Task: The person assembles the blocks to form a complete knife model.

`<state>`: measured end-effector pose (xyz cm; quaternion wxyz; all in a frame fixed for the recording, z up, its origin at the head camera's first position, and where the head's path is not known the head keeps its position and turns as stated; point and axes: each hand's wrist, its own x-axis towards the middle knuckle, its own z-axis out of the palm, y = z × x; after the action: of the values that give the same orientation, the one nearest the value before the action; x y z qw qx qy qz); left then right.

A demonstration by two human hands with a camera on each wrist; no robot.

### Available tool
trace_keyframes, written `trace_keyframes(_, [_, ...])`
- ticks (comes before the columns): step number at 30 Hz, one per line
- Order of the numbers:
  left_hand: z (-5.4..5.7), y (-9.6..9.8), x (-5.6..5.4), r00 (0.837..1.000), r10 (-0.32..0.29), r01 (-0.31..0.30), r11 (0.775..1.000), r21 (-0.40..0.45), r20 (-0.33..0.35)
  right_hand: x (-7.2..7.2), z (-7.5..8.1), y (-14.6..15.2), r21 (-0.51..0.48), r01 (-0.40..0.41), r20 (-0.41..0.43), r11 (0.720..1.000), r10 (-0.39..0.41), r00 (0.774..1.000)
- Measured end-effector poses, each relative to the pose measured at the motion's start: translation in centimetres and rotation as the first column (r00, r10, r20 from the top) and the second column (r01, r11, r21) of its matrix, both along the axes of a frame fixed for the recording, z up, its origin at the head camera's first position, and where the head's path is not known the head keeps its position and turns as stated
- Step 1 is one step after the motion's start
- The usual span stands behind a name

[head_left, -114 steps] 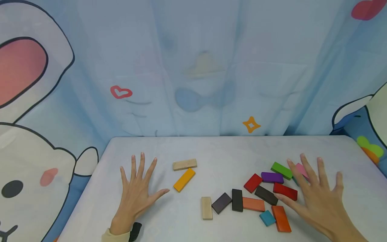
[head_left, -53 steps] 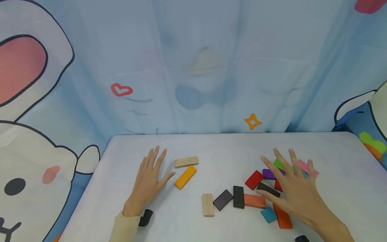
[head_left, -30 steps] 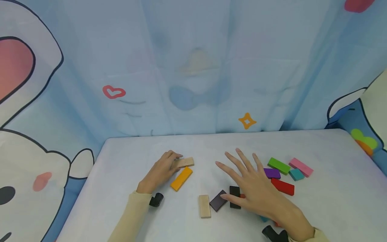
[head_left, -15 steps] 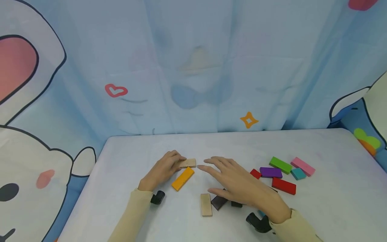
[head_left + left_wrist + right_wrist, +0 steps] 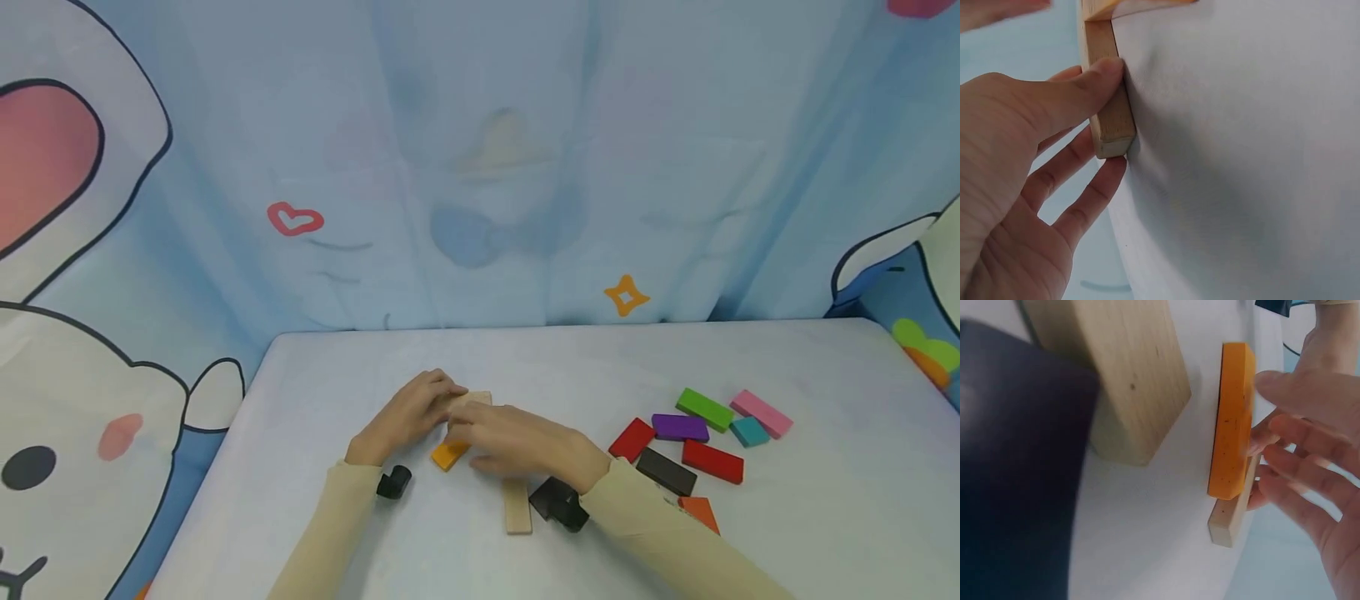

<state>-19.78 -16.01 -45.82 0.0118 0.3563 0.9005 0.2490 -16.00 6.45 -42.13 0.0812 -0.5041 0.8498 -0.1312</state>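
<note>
My left hand (image 5: 408, 417) pinches the left end of a plain wooden block (image 5: 1113, 112) lying toward the back of the table, thumb on one side and fingers on the other. A yellow-orange block (image 5: 1233, 425) lies slantwise against that wooden block. Over these two reaches my right hand (image 5: 517, 437), its fingers loosely bent and spread. In the right wrist view its thumb is close to the yellow-orange block's end, and no grip on it shows. In the head view this hand covers part of both blocks.
A second plain wooden block (image 5: 517, 507) lies in front of the right hand. On the right are several coloured blocks, among them a purple block (image 5: 680, 427), a green block (image 5: 705, 408) and a pink block (image 5: 761, 414). The right sleeve (image 5: 660, 533) hides others.
From spread above the table, my left hand has moved right and taken hold of the back wooden block. My right hand has swept left from the coloured blocks to the yellow-orange block.
</note>
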Motion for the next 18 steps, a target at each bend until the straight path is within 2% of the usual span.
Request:
trace_keyframes(7, [0.0, -0.1, -0.4, 0.999, 0.006, -0.005, 1.0, -0.009, 0.046, -1.3, -1.0, -1.2, 0.029, -0.006, -0.04, 1.0, 0.007, 0.999])
trace_keyframes(13, [0.1, -0.1, -0.4, 0.998, 0.009, -0.009, 1.0, 0.004, 0.062, -1.4, -1.6, -1.6, 0.023, -0.012, -0.121, 1.0, 0.015, 0.993])
trace_keyframes(18, [0.3, 0.1, -0.3, 0.997, 0.028, -0.026, 1.0, -0.016, 0.073, -1.4, -2.2, -1.3, 0.017, -0.002, -0.146, 1.0, 0.004, 0.989])
